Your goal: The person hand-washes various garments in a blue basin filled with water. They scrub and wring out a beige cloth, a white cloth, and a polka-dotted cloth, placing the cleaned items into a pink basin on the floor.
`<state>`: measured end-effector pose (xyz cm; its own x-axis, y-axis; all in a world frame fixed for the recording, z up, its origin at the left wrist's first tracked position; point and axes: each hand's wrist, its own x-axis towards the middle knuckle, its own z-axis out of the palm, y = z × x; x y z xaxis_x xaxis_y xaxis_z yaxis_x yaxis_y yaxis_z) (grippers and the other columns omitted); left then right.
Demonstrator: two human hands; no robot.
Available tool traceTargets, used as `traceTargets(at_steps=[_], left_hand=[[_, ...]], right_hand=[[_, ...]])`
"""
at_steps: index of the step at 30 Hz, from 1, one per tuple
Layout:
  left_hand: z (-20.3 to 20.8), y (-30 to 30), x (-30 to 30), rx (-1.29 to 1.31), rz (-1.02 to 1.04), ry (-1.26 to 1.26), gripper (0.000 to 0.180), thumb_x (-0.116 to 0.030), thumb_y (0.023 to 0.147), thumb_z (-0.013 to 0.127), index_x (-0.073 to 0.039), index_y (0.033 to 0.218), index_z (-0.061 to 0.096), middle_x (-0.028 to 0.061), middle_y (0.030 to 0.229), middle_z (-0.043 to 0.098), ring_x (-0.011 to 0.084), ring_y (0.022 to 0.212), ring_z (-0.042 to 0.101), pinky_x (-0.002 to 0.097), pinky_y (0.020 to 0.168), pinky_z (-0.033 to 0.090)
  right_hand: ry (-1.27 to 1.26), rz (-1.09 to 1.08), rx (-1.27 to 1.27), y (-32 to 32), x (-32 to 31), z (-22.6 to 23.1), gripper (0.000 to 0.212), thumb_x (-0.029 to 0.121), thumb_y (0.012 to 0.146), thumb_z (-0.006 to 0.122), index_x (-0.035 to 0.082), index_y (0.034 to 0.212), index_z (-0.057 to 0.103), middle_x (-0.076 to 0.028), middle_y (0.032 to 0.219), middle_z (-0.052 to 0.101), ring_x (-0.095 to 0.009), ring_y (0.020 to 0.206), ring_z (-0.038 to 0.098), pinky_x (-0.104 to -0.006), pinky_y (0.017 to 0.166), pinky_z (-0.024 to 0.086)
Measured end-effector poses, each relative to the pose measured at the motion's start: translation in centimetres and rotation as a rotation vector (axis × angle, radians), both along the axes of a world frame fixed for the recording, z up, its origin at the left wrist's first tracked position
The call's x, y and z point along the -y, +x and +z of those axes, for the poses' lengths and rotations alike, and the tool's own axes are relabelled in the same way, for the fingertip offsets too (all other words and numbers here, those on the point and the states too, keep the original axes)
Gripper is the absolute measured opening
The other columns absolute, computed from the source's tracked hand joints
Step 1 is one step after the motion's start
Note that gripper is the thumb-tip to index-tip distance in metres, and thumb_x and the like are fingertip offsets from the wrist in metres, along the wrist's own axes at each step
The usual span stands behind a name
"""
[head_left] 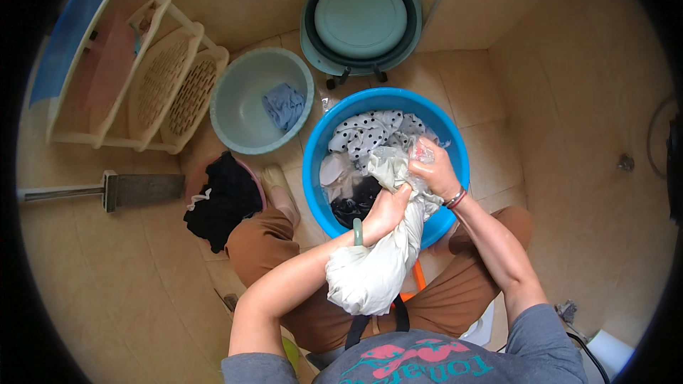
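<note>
A wet white cloth garment is bunched and twisted between my two hands, above the near side of a blue basin. My left hand is wrapped round its middle, with the loose lower part hanging toward my lap. My right hand grips the upper end over the basin, fingers closed on the wet folds. Inside the basin lie a white cloth with black dots, a dark cloth and pale cloth in water. What kind of garment I hold cannot be made out.
A pale green basin with a blue cloth stands behind left. Black clothes overhang a pink basin. A folded green tub stands at the back, a cream rack and a flat mop head at left.
</note>
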<state>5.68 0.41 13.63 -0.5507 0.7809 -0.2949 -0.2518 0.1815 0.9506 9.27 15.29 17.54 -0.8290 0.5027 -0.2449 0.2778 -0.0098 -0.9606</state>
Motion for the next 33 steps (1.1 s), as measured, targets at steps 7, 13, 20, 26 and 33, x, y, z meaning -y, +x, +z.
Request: traceTargets(at_steps=[7, 13, 20, 26, 33], left_hand=[[-4.3, 0.9, -1.2, -0.101, -0.017, -0.279, 0.040, -0.027, 0.091, 0.048, 0.009, 0.105, 0.058, 0.0327, 0.096, 0.061, 0.0463, 0.101, 0.057, 0.0466, 0.083, 0.046], [-5.5, -0.2, -2.0, 0.349, 0.094, -0.007, 0.056, -0.019, 0.087, 0.061, 0.003, 0.132, 0.036, 0.0161, 0.125, 0.051, 0.0267, 0.113, 0.053, 0.0356, 0.094, 0.043], [-1.4, -0.5, -2.8, 0.156, -0.177, 0.029, 0.107, -0.025, 0.073, 0.082, 0.002, 0.142, 0.005, 0.0164, 0.136, 0.035, 0.0223, 0.126, 0.041, 0.0348, 0.102, 0.040], [0.8, -0.1, -2.6, 0.000, -0.322, -0.184, 0.103, -0.039, 0.077, 0.077, 0.006, 0.140, 0.010, 0.0195, 0.134, 0.041, 0.0237, 0.122, 0.046, 0.0339, 0.101, 0.040], [-1.5, 0.5, -3.1, 0.285, 0.007, -0.168, 0.067, -0.028, 0.085, 0.068, 0.001, 0.136, 0.033, 0.0120, 0.121, 0.055, 0.0183, 0.109, 0.054, 0.0306, 0.091, 0.044]], right_hand=[[0.366, -0.142, 0.191, 0.8, 1.4, -4.6, 0.021, 0.013, 0.068, 0.065, 0.003, 0.071, 0.047, -0.007, 0.062, 0.052, -0.016, 0.059, 0.048, -0.0331, 0.056, 0.043], [0.124, -0.260, 0.252, 1.5, 0.4, -7.1, 0.046, 0.016, 0.071, 0.065, 0.007, 0.116, 0.058, -0.013, 0.100, 0.061, -0.022, 0.092, 0.059, -0.0313, 0.082, 0.047], [-0.059, -0.184, 0.283, 1.8, -0.5, -5.8, 0.043, 0.010, 0.077, 0.058, 0.005, 0.120, 0.060, -0.008, 0.105, 0.064, -0.017, 0.091, 0.060, -0.0272, 0.083, 0.047], [-0.598, -0.193, 0.157, 3.0, -0.5, -3.8, 0.056, 0.042, 0.094, 0.051, -0.001, 0.130, 0.048, -0.008, 0.120, 0.056, -0.012, 0.104, 0.056, -0.0259, 0.090, 0.046], [-0.811, 0.008, 0.028, 2.7, -2.1, -2.4, 0.077, 0.062, 0.090, 0.044, 0.001, 0.138, 0.040, -0.013, 0.131, 0.049, -0.017, 0.122, 0.046, -0.0324, 0.103, 0.037]])
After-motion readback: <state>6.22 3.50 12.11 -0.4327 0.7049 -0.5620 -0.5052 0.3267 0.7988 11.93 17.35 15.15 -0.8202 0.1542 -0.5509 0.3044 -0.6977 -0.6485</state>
